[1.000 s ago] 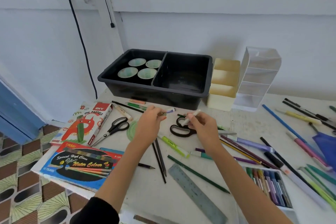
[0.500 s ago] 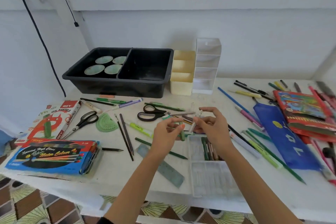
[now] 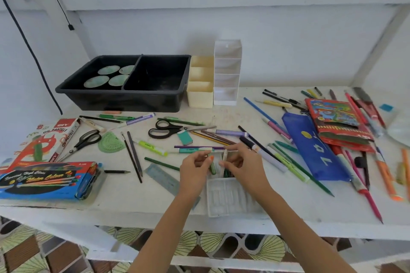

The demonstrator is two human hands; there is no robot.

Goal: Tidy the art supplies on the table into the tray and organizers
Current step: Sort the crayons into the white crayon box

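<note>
My left hand (image 3: pixel 195 167) pinches a green oil pastel stick (image 3: pixel 213 168) just above the far end of a clear plastic pastel tray (image 3: pixel 226 197) near the table's front edge. My right hand (image 3: pixel 241 165) pinches a pale, whitish pastel stick (image 3: pixel 225 155) over the same end of the tray. A few pastels lie in the tray under my fingers, mostly hidden. The black two-compartment tray (image 3: pixel 133 99) stands at the back left, with the cream organizer (image 3: pixel 199 95) and the white organizer (image 3: pixel 226 86) beside it.
Loose pens, pencils and markers cover the table. Two black scissors (image 3: pixel 164 129) (image 3: pixel 85 139), a green protractor (image 3: pixel 111 143), a teal eraser (image 3: pixel 184 137), a ruler (image 3: pixel 163 178), an oil pastel box (image 3: pixel 44 139), a water colour box (image 3: pixel 44 178), a blue pouch (image 3: pixel 315 148) and red pencil packs (image 3: pixel 339 122) lie around.
Both hands moved from near the scissors toward the table's front and now hold their sticks over the clear pastel tray. The view swung to the right.
</note>
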